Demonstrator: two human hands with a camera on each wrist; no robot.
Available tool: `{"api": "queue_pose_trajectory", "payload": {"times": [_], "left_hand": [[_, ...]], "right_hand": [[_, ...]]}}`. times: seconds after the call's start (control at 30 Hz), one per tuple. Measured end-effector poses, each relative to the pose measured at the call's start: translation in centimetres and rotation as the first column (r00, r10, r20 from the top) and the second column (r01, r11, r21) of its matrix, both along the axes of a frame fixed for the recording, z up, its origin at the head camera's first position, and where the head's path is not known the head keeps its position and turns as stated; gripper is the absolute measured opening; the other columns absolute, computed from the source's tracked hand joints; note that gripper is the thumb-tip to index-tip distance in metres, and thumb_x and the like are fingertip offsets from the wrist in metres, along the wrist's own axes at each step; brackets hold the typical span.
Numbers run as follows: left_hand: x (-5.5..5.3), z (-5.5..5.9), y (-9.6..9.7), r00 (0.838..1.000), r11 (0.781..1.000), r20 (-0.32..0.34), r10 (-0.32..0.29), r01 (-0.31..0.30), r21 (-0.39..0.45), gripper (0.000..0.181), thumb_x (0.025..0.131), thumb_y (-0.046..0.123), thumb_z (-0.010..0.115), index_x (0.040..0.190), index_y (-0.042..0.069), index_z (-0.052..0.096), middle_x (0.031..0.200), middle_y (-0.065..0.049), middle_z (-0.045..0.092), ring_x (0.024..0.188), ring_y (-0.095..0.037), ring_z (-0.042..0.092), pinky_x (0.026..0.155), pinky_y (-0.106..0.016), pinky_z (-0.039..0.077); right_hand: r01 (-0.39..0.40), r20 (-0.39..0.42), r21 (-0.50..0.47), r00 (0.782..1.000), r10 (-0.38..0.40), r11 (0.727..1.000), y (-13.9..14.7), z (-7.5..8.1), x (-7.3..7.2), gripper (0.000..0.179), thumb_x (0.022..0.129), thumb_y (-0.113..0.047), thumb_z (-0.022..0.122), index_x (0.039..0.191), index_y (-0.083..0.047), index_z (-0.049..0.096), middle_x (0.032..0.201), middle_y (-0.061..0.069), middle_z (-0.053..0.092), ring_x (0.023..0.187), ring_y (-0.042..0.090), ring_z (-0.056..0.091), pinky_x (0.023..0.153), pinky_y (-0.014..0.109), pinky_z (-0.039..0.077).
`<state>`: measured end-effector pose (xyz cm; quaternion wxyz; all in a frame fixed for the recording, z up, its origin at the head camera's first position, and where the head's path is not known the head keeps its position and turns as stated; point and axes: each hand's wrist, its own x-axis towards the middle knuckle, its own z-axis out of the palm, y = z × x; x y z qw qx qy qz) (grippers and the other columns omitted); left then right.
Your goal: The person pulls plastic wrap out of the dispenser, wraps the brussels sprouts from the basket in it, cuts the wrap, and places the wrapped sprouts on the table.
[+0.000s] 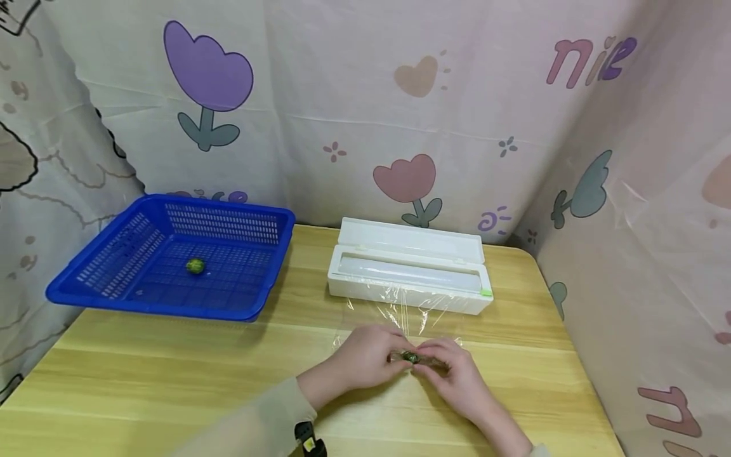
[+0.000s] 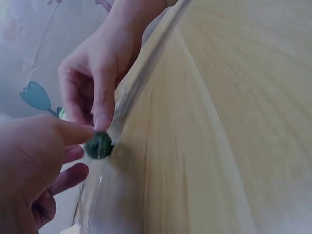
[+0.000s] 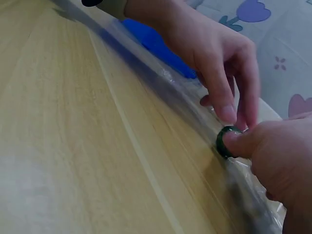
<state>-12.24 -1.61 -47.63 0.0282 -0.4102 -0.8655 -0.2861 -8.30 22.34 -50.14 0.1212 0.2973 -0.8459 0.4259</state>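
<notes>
A small round green fruit [image 1: 410,357] lies between both hands near the front of the table, with shiny cling film [image 1: 422,322] at it. My left hand [image 1: 371,357] pinches the fruit and film from the left, its thumb and forefinger right at the fruit. From the other side my right hand [image 1: 454,373] pinches them too, and the right wrist view shows its thumb [image 3: 239,142] pressed over the fruit. The film stretches back over the wood to a white cling film box [image 1: 408,295], whose lid stands open with the roll [image 1: 410,271] inside.
A blue plastic basket [image 1: 263,279] stands at the back left, holding one green fruit [image 1: 195,266] with lighter streaks. Printed fabric [image 1: 320,76] hangs behind and beside the wooden table [image 1: 171,381]. A dark watch [image 1: 310,439] is at the left sleeve.
</notes>
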Motion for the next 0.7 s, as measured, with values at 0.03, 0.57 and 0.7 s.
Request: {"api": "queue_pose_trajectory", "payload": {"times": [0.03, 0.57, 0.7], "left_hand": [[0.0, -0.1, 0.4, 1.000, 1.000, 0.001, 0.010, -0.010, -0.003, 0.025, 0.093, 0.029, 0.083, 0.118, 0.025, 0.081, 0.112, 0.013, 0.075, 0.081, 0.005, 0.062, 0.076, -0.016, 0.051], [-0.2, -0.6, 1.1, 0.969, 0.991, 0.208, 0.136, -0.135, -0.018, 0.022, 0.094, 0.028, 0.083, 0.114, 0.019, 0.079, 0.106, 0.012, 0.076, 0.079, -0.001, 0.062, 0.078, -0.025, 0.055], [-0.3, -0.7, 1.2, 0.968, 0.986, 0.184, 0.169, -0.163, -0.046, 0.022, 0.096, 0.028, 0.081, 0.116, 0.018, 0.079, 0.105, 0.011, 0.075, 0.081, -0.002, 0.062, 0.074, -0.025, 0.054]], "right_hand": [[0.010, -0.006, 0.021, 1.000, -0.010, 1.000, -0.1, -0.1, -0.1, 0.035, 0.079, 0.001, 0.091, 0.109, -0.011, 0.080, 0.111, -0.005, 0.074, 0.102, 0.017, 0.068, 0.087, 0.032, 0.059], [0.155, 0.015, 0.132, 0.987, -0.159, 0.979, -0.6, -0.5, -1.0, 0.022, 0.086, -0.009, 0.088, 0.103, -0.018, 0.077, 0.100, -0.011, 0.067, 0.094, 0.008, 0.059, 0.083, 0.036, 0.049], [0.155, -0.080, 0.147, 0.986, -0.144, 0.977, -0.6, -0.3, -1.3, 0.022, 0.085, -0.011, 0.089, 0.104, -0.012, 0.078, 0.110, -0.004, 0.069, 0.108, 0.014, 0.059, 0.094, 0.041, 0.043]]}}
